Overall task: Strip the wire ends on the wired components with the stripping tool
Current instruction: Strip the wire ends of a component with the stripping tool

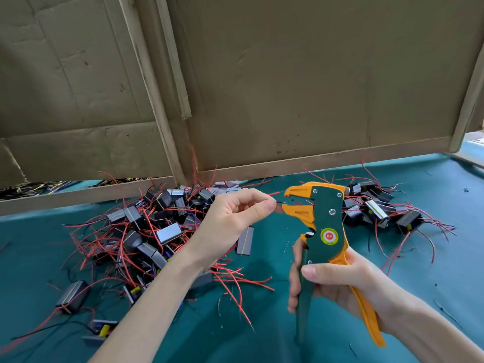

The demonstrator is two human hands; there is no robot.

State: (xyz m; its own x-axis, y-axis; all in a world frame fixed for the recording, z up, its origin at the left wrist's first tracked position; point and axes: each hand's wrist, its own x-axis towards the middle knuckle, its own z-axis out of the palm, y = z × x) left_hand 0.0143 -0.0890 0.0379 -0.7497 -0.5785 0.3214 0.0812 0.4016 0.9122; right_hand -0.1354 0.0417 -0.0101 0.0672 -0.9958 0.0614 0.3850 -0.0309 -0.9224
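The right hand (337, 281) grips the handles of the stripper (323, 218), held upright above the worktop (262, 336). The left hand (230, 218) pinches a wire (280, 203) with its end at the tool's open jaws. Wired components lie heaped at left (146, 231) and behind the tool (379, 210).

Two hands: left hand (227, 221), right hand (340, 281). One stripping tool (327, 213). Wired components in two heaps, left heap (146, 231), right heap (379, 208); pieces too tangled to count. One desk (248, 341).
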